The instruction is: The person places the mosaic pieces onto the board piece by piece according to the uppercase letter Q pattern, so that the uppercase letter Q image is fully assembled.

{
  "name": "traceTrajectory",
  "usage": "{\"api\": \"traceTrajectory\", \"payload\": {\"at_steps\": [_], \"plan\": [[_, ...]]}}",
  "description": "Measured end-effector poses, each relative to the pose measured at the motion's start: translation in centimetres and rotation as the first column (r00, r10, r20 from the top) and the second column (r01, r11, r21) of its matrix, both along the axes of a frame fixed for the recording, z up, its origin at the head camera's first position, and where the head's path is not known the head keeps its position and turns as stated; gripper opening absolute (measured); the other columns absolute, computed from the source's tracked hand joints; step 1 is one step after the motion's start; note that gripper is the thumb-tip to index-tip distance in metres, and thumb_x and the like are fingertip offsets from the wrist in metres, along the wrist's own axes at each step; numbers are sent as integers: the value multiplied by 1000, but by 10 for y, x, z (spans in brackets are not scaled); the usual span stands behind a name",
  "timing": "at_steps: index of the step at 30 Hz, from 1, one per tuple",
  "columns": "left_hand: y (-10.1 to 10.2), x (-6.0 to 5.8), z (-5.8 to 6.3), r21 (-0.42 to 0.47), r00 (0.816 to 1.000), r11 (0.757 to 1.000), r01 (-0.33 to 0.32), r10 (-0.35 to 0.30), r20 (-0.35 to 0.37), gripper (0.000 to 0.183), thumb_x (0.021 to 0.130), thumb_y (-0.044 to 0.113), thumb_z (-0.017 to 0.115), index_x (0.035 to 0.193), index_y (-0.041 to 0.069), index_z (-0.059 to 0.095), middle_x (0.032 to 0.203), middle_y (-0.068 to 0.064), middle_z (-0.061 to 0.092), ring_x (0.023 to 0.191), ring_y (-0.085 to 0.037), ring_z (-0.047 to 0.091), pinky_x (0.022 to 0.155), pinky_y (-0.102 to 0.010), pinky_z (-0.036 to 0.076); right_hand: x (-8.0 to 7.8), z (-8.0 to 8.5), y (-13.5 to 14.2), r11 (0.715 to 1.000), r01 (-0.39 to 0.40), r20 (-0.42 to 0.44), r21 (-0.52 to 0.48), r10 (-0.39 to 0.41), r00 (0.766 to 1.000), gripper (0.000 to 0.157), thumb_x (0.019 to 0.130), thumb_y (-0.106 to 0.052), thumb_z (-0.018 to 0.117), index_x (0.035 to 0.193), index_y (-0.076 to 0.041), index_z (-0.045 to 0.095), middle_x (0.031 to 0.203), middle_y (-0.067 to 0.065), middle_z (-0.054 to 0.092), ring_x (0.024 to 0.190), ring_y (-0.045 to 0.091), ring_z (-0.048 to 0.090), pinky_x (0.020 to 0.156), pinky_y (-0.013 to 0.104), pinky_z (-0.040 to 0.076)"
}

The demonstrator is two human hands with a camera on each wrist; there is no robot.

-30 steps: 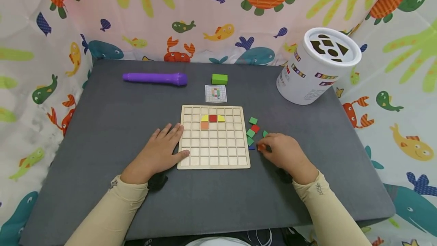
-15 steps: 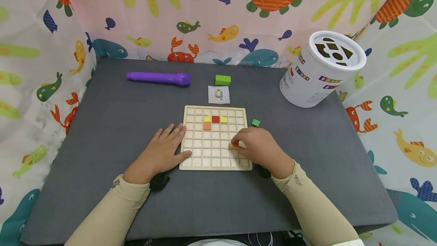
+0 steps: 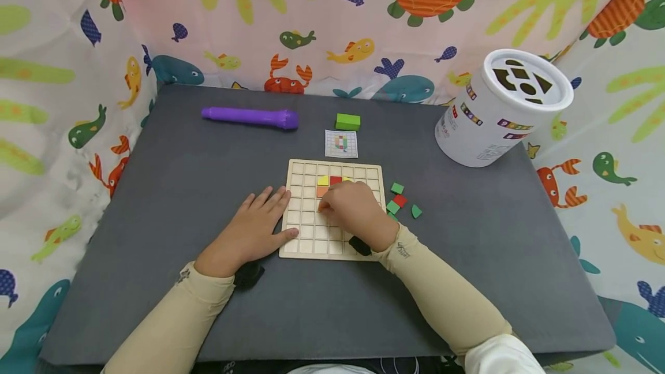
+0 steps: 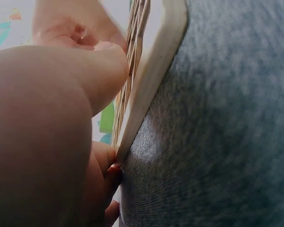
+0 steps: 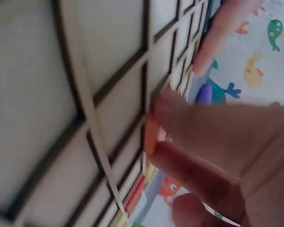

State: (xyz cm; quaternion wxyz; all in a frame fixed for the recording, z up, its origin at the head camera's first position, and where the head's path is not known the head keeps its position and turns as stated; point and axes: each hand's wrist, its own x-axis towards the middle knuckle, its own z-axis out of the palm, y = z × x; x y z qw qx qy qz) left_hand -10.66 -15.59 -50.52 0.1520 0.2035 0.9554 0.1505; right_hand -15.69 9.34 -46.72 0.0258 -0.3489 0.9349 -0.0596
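A wooden grid board lies on the grey table. My left hand rests at its left edge, fingers straight and spread, thumb on the board's face. Over the board's middle, my right hand pinches an orange square tile between thumb and finger. That tile is right at the cell surface in the right wrist view, just below another orange tile set in the grid. Above that sit a yellow piece and a red tile; a second yellow piece is mostly hidden behind my right hand.
Right of the board lie loose green tiles, a red tile and a green rounded piece. Behind it are a pattern card, a green block and a purple microphone-shaped stick. A white bucket stands back right.
My right hand has carried the orange tile leftward from the loose pieces, across the board's right side, to its middle. My left hand stays at the board's edge. The head view has shifted slightly.
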Motion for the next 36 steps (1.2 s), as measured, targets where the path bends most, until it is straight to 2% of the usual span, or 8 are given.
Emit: {"api": "traceTrajectory", "payload": {"at_steps": [4, 9, 13, 16, 22, 25, 29, 36], "plan": [[6, -3, 3, 1, 1000, 1000, 6, -6, 4, 93, 106, 66, 51, 172, 10, 16, 178, -7, 13, 163, -35, 8, 128, -61, 6, -5, -1, 0, 1000, 28, 13, 14, -28, 1000, 7, 91, -21, 89, 96, -24, 88, 97, -7, 76, 91, 17, 72, 75, 37, 61], [11, -4, 4, -5, 1000, 1000, 4, -4, 1, 94, 106, 66, 52, 172, 10, 16, 177, -8, 14, 163, -36, 9, 128, -62, 7, -6, 6, 14, 999, -35, 185, -28, 40, 982, 15, 100, -22, 79, 114, -20, 85, 119, -3, 75, 110, 15, 70, 91, 36, 59], [13, -4, 4, -4, 1000, 1000, 14, -14, -5, 93, 106, 64, 53, 172, 9, 17, 177, -9, 14, 163, -37, 10, 127, -63, 8, -1, 10, 46, 983, 114, 292, -147, -67, 954, 26, 109, -25, 66, 129, -15, 79, 135, 3, 70, 119, 20, 67, 97, 42, 57], [13, -5, 4, 0, 1000, 1000, 24, -24, -19, 91, 107, 62, 54, 172, 8, 19, 177, -10, 16, 162, -38, 11, 127, -63, 9, 1, 12, 82, 890, 324, 339, -320, -212, 917, 28, 111, -23, 62, 131, -12, 78, 130, 5, 70, 104, 24, 66, 81, 45, 57], [11, -6, 3, 11, 1000, 1000, 12, -12, -18, 88, 107, 58, 56, 171, 7, 23, 176, -12, 20, 162, -39, 13, 127, -65, 11, -4, 3, 143, 555, 607, 411, -568, -448, 794, 30, 111, -22, 59, 128, -6, 77, 112, 13, 74, 87, 25, 61, 67, 38, 49], [10, -4, 0, 13, 1000, 1000, -3, 3, -11, 90, 106, 59, 57, 170, 6, 24, 176, -13, 21, 162, -41, 14, 126, -66, 10, -10, -5, 157, 484, 664, 421, -569, -522, 742, 30, 109, -21, 59, 127, -6, 78, 110, 14, 76, 87, 25, 63, 67, 37, 49], [10, 1, -2, 1, 1000, 1000, -17, 17, -18, 92, 105, 60, 58, 170, 4, 25, 175, -16, 22, 161, -44, 15, 125, -68, 12, -14, -15, 162, 522, 687, 411, -506, -555, 724, 30, 107, -21, 60, 128, -8, 78, 111, 12, 74, 87, 27, 63, 71, 41, 50], [15, 3, 1, 0, 999, 1000, -14, 14, -33, 92, 105, 60, 58, 169, 1, 27, 174, -18, 24, 160, -46, 17, 124, -70, 14, -12, -28, 157, 722, 626, 318, -294, -543, 777, 27, 102, -21, 72, 127, -13, 80, 126, 11, 71, 100, 30, 67, 79, 48, 56]]}}
